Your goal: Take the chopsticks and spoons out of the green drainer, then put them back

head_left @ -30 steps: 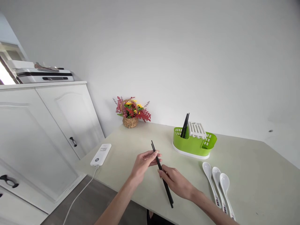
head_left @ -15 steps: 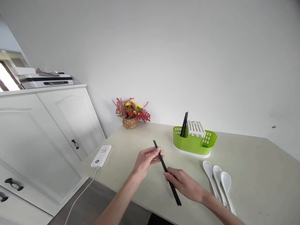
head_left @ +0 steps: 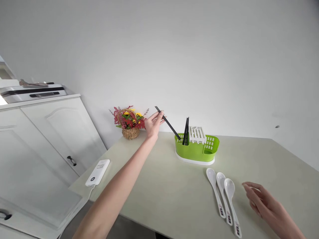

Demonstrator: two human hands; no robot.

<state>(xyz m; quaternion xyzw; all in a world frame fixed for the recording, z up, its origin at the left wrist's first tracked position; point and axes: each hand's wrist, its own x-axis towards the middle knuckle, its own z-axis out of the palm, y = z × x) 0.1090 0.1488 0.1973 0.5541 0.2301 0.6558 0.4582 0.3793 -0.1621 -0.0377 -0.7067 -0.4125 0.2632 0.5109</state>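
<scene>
pale table (head_left: pixel 154 196), back edge: black chopsticks (head_left: pixel 168 123) are pinched by left hand (head_left: pixel 153 123) over green cutlery drainer (head_left: pixel 196 151); right hand (head_left: pixel 267 205) is spread beside white spoons (head_left: pixel 223 196).

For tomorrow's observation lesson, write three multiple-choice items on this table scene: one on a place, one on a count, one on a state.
1. Where do the tips of the held chopsticks point?
A. into the green cutlery holder
B. into the flower basket
C. onto the power bank

2. How many white spoons lie on the table?
A. two
B. three
C. five

3. What is the right hand doing?
A. gripping a spoon
B. pressing on the holder
C. open, holding nothing

Answers:
1 A: the left hand slants the black pair down to the holder's left compartment.
2 B: three lie side by side.
3 C: its fingers are spread beside the spoons, apart from them.
</scene>
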